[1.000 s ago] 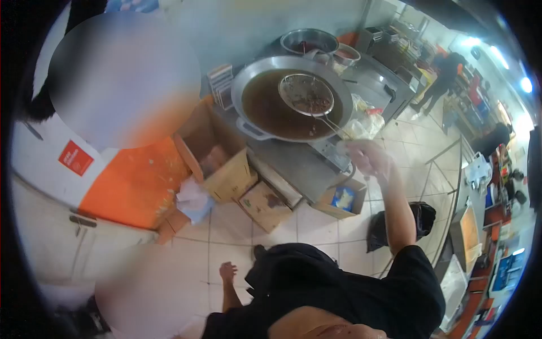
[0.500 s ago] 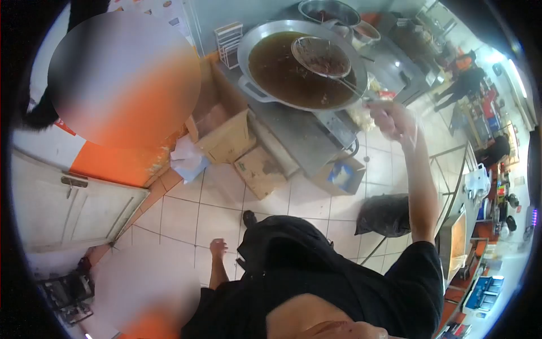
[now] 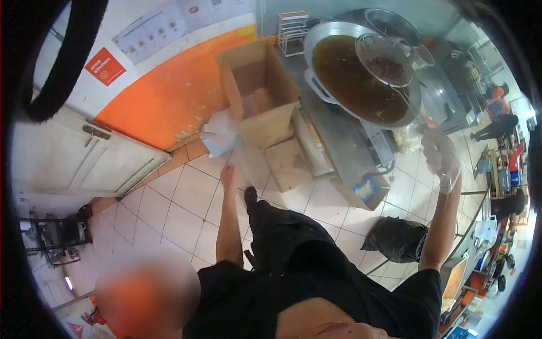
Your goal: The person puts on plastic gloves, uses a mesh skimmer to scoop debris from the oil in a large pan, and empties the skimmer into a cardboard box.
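Observation:
My right hand (image 3: 440, 155), in a clear plastic glove, is closed around the handle of a round wire-mesh strainer (image 3: 379, 56). Small dark brown pieces lie in its mesh. The strainer is over the far right part of a large metal wok (image 3: 310, 51) with brown oil (image 3: 350, 79) in it. I cannot tell whether the mesh touches the oil. My left hand (image 3: 228, 176) is held out over the floor, left of the cardboard boxes. Its fingers are smeared by motion, and nothing shows in it.
Behind the wok sits a metal bowl (image 3: 389, 24). A tall open carton (image 3: 237, 62) stands left of the steel stove (image 3: 339, 133), with a smaller box (image 3: 361, 195) at its front. A black bag (image 3: 395, 240) lies on the tiles. Other people (image 3: 499, 127) stand far right.
The view has swung left, so the wok and boxes sit further right. My left hand has come up and forward. My right hand still grips the strainer over the wok.

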Available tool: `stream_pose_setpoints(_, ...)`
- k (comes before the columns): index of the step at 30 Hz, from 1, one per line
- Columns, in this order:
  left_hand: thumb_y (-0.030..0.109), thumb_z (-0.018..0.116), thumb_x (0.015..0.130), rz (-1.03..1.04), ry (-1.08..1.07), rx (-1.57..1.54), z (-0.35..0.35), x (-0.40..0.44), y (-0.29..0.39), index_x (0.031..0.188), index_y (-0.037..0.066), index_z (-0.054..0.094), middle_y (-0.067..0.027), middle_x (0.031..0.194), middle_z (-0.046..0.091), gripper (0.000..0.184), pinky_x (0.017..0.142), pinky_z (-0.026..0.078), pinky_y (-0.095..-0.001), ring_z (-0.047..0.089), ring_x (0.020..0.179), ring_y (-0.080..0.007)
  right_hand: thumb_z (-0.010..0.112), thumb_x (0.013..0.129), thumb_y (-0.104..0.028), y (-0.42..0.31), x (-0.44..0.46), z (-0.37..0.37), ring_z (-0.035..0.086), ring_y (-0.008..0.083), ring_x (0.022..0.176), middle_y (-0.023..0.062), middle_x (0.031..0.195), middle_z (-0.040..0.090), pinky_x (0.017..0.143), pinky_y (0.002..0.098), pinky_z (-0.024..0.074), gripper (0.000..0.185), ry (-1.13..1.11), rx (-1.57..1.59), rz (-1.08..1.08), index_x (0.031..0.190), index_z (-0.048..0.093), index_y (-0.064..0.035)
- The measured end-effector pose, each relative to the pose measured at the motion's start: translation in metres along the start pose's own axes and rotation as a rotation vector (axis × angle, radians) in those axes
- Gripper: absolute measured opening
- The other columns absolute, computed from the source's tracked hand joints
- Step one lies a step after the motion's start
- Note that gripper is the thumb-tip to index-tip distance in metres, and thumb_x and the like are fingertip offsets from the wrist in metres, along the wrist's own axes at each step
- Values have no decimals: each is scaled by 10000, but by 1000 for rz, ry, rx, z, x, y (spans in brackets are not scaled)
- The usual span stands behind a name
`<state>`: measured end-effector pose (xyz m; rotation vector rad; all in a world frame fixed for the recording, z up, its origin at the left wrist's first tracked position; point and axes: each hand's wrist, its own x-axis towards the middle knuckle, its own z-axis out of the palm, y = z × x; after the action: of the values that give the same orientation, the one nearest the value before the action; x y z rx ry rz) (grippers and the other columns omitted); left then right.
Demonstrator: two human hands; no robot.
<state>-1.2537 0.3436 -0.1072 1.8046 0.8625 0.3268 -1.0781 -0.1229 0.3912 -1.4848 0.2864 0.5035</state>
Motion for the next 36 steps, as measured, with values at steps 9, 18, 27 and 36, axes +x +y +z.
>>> stream_pose_setpoints(9,439,692,718,141,183,590,60,187,173,855,-36,651,-240,890,638,496,805,479,-414,612,913,-362,440,932,-158,10,30,211,297,29,332,-43,536,354,269,195,198,197,-11,-58,-37,1011,543,-10)
stream_pose_setpoints(18,216,674,767,42,-259,132,7,237,81,889,-36,634,-183,830,644,283,620,529,-341,660,703,-230,478,913,-161,88,118,341,358,72,347,-13,517,407,299,232,281,227,-65,-199,150,1049,540,10)
stream_pose_setpoints(27,51,648,729,-203,-562,-540,-22,235,55,994,8,619,-22,892,631,270,623,471,-244,577,730,-120,587,686,-113,218,296,417,671,327,829,222,820,664,656,410,550,200,189,-1156,-71,819,694,-10)
stream_pose_setpoints(36,0,659,684,-251,-605,-531,-30,235,70,904,-46,598,-34,733,586,233,481,365,-245,491,569,-93,634,668,-102,244,356,448,653,322,832,189,878,665,672,409,546,269,-678,-1932,-294,898,689,27)
